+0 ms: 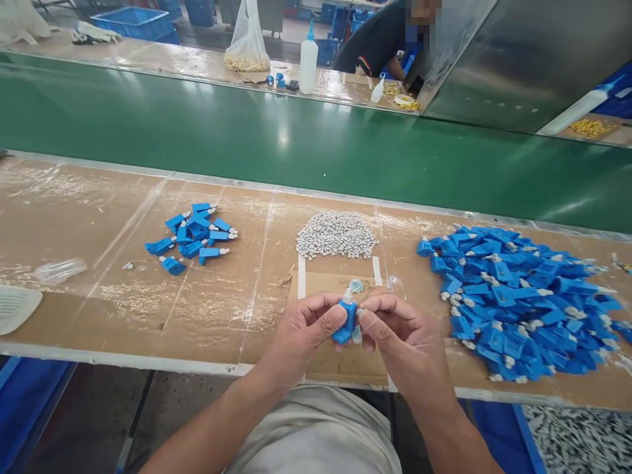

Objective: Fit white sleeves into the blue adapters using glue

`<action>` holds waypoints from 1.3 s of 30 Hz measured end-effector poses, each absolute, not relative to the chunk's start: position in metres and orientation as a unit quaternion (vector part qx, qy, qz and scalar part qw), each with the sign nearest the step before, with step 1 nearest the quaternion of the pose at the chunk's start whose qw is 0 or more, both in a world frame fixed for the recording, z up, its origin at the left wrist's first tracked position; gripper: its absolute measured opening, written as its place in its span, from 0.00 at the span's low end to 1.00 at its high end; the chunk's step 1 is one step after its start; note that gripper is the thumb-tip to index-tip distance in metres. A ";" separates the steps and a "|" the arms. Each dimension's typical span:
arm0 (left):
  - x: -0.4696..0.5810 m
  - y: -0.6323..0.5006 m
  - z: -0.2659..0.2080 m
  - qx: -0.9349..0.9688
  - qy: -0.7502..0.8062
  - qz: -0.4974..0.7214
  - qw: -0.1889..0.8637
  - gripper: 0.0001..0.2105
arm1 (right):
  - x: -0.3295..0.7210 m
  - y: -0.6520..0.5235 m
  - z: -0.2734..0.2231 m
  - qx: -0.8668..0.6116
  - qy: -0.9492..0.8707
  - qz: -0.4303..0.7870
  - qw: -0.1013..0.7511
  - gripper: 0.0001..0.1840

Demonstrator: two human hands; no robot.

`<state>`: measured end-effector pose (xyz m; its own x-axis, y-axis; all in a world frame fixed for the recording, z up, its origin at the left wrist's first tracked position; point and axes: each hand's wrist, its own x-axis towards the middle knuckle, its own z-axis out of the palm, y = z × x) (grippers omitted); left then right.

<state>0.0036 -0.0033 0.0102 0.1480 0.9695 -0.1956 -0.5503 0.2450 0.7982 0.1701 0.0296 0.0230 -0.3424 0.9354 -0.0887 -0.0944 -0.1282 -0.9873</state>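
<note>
While my left hand (pixel 307 324) grips a blue part (pixel 349 321) over the desk (pixel 207 322), its pale tip pointing away from me, my right hand (pixel 405 329) sits at the part's side, thumb and fingers bunched; I cannot tell whether they pinch anything. Beyond lies a heap of grey pieces (pixel 336 234), between a small blue cluster (pixel 198 227) leftward and a large blue pile (pixel 518 296) rightward.

The left forearm (pixel 222 418) and the right forearm (pixel 442 421) are both bare; they slope inward from the lower corners, the right one more steeply; the left hand (pixel 309 326) is near the right hand (pixel 407 329); the left thumb (pixel 332 322) and forefinger are closed in a grip; the right thumb (pixel 378 329) presses toward its forefinger; the fingers below it are curled.
</note>
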 end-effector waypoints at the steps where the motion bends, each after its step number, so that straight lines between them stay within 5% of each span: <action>1: 0.003 -0.003 0.009 0.289 0.364 0.543 0.700 0.17 | 0.170 0.030 0.023 -0.406 -0.523 0.630 0.405 0.08; 15: 0.000 0.001 0.002 0.326 0.395 0.552 0.658 0.16 | 0.168 0.032 0.024 -0.437 -0.607 0.541 0.384 0.05; 23: -0.008 0.001 0.007 0.274 0.360 0.504 0.736 0.17 | 0.170 0.037 0.018 -0.388 -0.527 0.655 0.378 0.06; 39: -0.008 0.004 0.009 0.304 0.338 0.510 0.731 0.14 | 0.164 0.035 0.023 -0.398 -0.443 0.687 0.416 0.07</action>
